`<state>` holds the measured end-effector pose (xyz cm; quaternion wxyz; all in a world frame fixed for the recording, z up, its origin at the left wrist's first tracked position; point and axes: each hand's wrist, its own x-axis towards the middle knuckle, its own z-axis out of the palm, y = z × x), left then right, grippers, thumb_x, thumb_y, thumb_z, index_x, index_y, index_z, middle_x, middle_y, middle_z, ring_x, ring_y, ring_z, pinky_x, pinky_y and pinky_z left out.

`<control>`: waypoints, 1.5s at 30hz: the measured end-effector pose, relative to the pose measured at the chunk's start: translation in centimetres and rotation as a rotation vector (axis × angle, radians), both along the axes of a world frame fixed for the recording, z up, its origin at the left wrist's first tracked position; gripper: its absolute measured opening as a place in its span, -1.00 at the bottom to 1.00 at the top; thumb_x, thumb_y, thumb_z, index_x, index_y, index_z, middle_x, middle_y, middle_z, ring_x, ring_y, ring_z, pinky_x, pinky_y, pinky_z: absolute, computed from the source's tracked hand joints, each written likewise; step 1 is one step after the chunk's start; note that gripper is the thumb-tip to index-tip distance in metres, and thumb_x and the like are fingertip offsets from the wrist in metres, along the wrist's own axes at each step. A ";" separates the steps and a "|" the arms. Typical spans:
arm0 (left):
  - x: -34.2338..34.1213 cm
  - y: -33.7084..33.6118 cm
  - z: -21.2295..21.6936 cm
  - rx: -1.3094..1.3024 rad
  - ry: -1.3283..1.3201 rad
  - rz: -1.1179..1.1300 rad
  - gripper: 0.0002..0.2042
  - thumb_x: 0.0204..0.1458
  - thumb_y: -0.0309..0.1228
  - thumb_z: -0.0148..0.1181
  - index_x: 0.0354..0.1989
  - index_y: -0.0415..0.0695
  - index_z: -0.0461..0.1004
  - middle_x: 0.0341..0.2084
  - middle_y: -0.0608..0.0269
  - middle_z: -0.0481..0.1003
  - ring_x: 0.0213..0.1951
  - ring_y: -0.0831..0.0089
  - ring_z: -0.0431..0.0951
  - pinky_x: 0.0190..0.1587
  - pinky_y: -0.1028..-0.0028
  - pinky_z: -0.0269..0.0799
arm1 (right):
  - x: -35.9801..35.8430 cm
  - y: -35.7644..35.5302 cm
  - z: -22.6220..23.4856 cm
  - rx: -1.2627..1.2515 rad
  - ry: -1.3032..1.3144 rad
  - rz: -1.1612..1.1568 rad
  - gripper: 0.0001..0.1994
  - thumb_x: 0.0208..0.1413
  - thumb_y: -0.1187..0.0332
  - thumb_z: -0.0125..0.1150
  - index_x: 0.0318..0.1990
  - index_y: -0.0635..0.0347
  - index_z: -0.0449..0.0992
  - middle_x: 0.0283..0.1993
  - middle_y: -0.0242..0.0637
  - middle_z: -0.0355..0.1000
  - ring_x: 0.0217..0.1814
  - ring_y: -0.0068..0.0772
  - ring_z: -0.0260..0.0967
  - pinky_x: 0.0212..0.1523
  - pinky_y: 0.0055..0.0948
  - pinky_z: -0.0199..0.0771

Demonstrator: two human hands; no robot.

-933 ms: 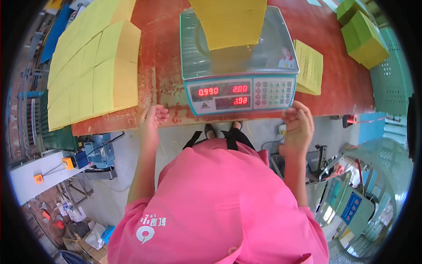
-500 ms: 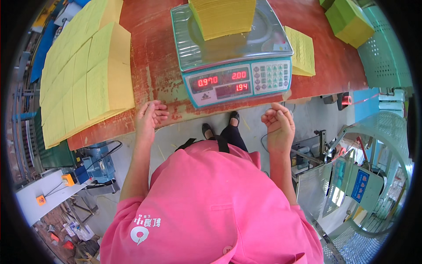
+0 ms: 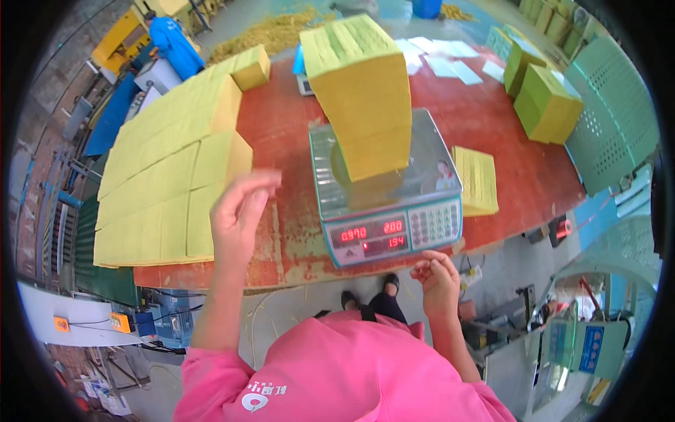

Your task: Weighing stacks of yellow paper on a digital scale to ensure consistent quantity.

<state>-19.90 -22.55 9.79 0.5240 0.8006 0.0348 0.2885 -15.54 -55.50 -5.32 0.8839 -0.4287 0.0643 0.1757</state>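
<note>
A tall stack of yellow paper (image 3: pixel 362 116) stands on the steel pan of a digital weighing scale (image 3: pixel 387 235) with red lit displays. Neither hand touches the stack. My left hand (image 3: pixel 240 211) is raised left of the scale, slightly blurred, its fingers stretched out and holding nothing. It is nearest to a block of yellow paper stacks (image 3: pixel 169 197) set close together on the table's left. By the scale's lower right corner, at the table's front edge, hovers my right hand (image 3: pixel 439 278), fingers loosely bent and apart, with nothing visible in it.
A shorter yellow paper stack (image 3: pixel 474 179) lies right of the scale on the red table (image 3: pixel 281 141). Greenish-yellow stacks (image 3: pixel 548 105) and white sheets (image 3: pixel 450 60) are farther back. A person in blue (image 3: pixel 172 46) is at the far left. A perforated green panel (image 3: pixel 608 105) stands at right.
The view has tilted up, showing more of the table's far side and the whole paper stack. My left hand has risen toward the yellow stacks. My right hand stays near the scale's front corner.
</note>
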 end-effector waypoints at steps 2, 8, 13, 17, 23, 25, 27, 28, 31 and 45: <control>3.6 -0.9 5.3 0.311 -0.259 -0.078 -0.80 0.13 -0.60 0.12 -0.08 -0.30 0.52 -0.03 0.11 0.52 0.02 0.35 0.51 0.06 0.43 0.43 | 0.5 0.8 0.8 0.078 0.008 0.056 -0.80 0.25 0.50 -0.03 -0.07 0.35 0.50 -0.28 -0.18 0.52 -0.26 -0.37 0.49 -0.16 -0.37 0.51; 14.6 -1.0 9.8 0.680 -0.236 -0.039 -0.64 -0.01 -0.37 0.34 -0.03 -0.21 0.53 0.00 0.11 0.51 0.05 0.24 0.51 0.12 0.38 0.38 | 1.7 1.6 2.5 0.093 -0.025 0.212 -0.79 0.23 0.51 -0.02 -0.08 0.36 0.51 -0.29 -0.16 0.52 -0.25 -0.36 0.49 -0.15 -0.38 0.51; 16.2 0.2 10.2 0.552 0.066 -0.110 -0.60 -0.07 -0.34 0.38 -0.02 -0.16 0.54 0.02 0.16 0.52 0.11 0.28 0.45 0.22 0.40 0.28 | 2.2 0.1 2.3 -0.015 -0.021 0.203 -0.79 0.23 0.48 -0.02 -0.08 0.37 0.49 -0.30 -0.16 0.51 -0.26 -0.33 0.48 -0.21 -0.36 0.52; 17.3 -0.8 9.4 0.697 -0.027 -0.104 -0.66 -0.02 -0.27 0.32 -0.10 -0.18 0.55 -0.01 0.14 0.53 0.04 0.22 0.50 0.13 0.36 0.36 | 2.6 -1.5 1.4 -0.048 -0.027 0.191 -0.80 0.22 0.48 -0.04 -0.11 0.36 0.47 -0.34 -0.18 0.50 -0.30 -0.34 0.48 -0.24 -0.35 0.53; 16.3 -0.3 10.1 0.746 0.002 -0.079 -0.74 0.07 -0.32 0.22 -0.14 -0.19 0.55 -0.19 0.09 0.58 -0.12 0.15 0.57 -0.03 0.29 0.46 | 3.7 -0.5 1.9 -0.060 -0.044 0.268 -0.82 0.23 0.45 -0.04 -0.11 0.29 0.47 -0.36 -0.30 0.48 -0.29 -0.46 0.46 -0.25 -0.37 0.55; 16.7 -0.2 9.8 0.847 -0.068 -0.039 -0.79 0.08 -0.34 0.19 -0.19 -0.20 0.54 -0.27 0.09 0.58 -0.18 0.12 0.57 -0.08 0.26 0.47 | 3.7 0.0 1.9 -0.049 -0.016 0.264 -0.82 0.23 0.45 -0.04 -0.11 0.30 0.46 -0.35 -0.29 0.47 -0.30 -0.46 0.45 -0.27 -0.39 0.54; 17.0 -0.4 9.5 0.942 -0.137 -0.011 -0.83 0.09 -0.36 0.17 -0.25 -0.20 0.54 -0.35 0.09 0.57 -0.24 0.10 0.58 -0.14 0.23 0.48 | 3.6 0.3 2.2 -0.045 -0.026 0.284 -0.82 0.23 0.46 -0.05 -0.12 0.30 0.46 -0.36 -0.29 0.47 -0.31 -0.47 0.44 -0.27 -0.40 0.53; 17.1 -0.7 9.4 1.011 -0.191 0.014 -0.85 0.09 -0.37 0.16 -0.32 -0.20 0.53 -0.41 0.11 0.55 -0.28 0.11 0.57 -0.19 0.21 0.48 | 3.5 0.4 2.2 -0.042 -0.010 0.274 -0.82 0.23 0.45 -0.05 -0.12 0.30 0.46 -0.36 -0.29 0.46 -0.31 -0.46 0.44 -0.26 -0.41 0.53; 17.0 -0.8 10.0 1.086 -0.262 0.079 -0.85 0.10 -0.37 0.13 -0.41 -0.19 0.50 -0.48 0.13 0.52 -0.34 0.13 0.56 -0.28 0.19 0.48 | 3.7 0.5 2.7 -0.060 -0.023 0.299 -0.82 0.23 0.45 -0.06 -0.13 0.30 0.46 -0.35 -0.28 0.45 -0.30 -0.46 0.43 -0.25 -0.41 0.52; 9.7 -6.0 7.1 1.322 -0.635 0.077 -0.77 -0.13 -0.39 0.15 -0.32 -0.26 0.50 -0.23 0.06 0.52 -0.07 0.25 0.54 0.09 0.13 0.43 | 11.6 7.2 15.5 0.285 -0.252 0.635 -0.39 0.28 -0.09 -0.07 0.29 0.19 0.23 0.18 -0.08 0.38 0.10 -0.03 0.44 0.00 -0.03 0.55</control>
